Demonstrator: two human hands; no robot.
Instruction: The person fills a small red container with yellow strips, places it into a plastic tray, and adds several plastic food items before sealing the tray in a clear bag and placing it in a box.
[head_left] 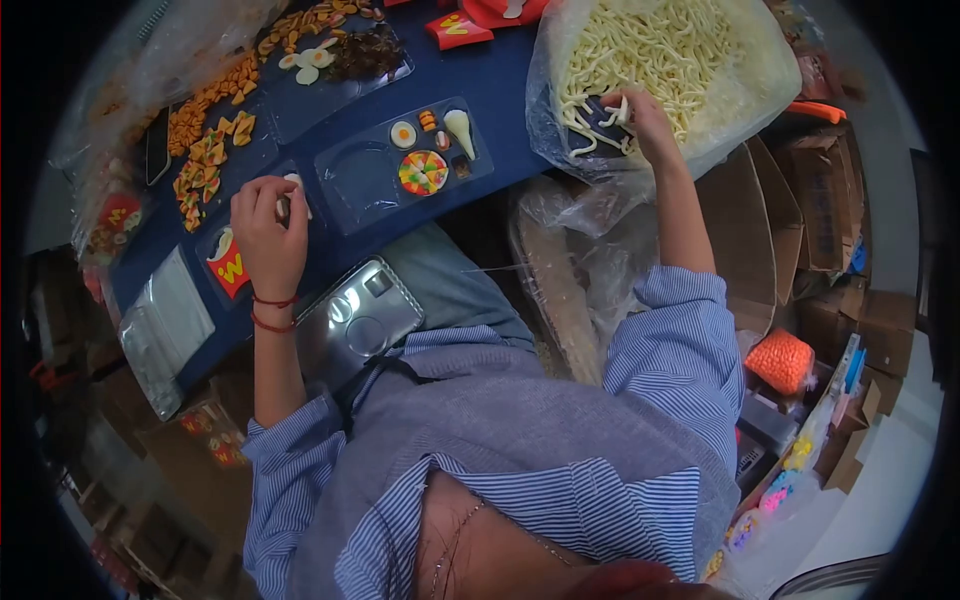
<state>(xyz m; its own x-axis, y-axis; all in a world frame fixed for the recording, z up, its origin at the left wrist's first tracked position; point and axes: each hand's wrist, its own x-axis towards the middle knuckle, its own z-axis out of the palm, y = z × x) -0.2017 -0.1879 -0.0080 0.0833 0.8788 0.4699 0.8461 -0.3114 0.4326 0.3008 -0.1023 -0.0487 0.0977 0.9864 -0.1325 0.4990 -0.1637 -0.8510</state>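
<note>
At the upper right, my right hand (645, 122) pinches a few pale fry-like pieces (622, 108) over the open plastic bag (775, 60) full of them. On the left, my left hand (270, 225) has its fingers curled over a small item, dark and white, that I cannot make out. Beside that hand lies a red carton (229, 264) with a yellow mark. Between my hands sits a clear tray (350, 180); its right part holds a round multicoloured piece (423, 173), an egg-like piece (403, 134), a cone-shaped pale piece (458, 130) and other small pieces.
Orange pieces (205, 160) lie along the table's left side near a phone (158, 147). Another tray (340, 95) and a red carton (460, 30) are farther back. Clear packaging (165, 325) lies at the front left, trays (365, 310) rest on my lap, and boxes (820, 195) stand right.
</note>
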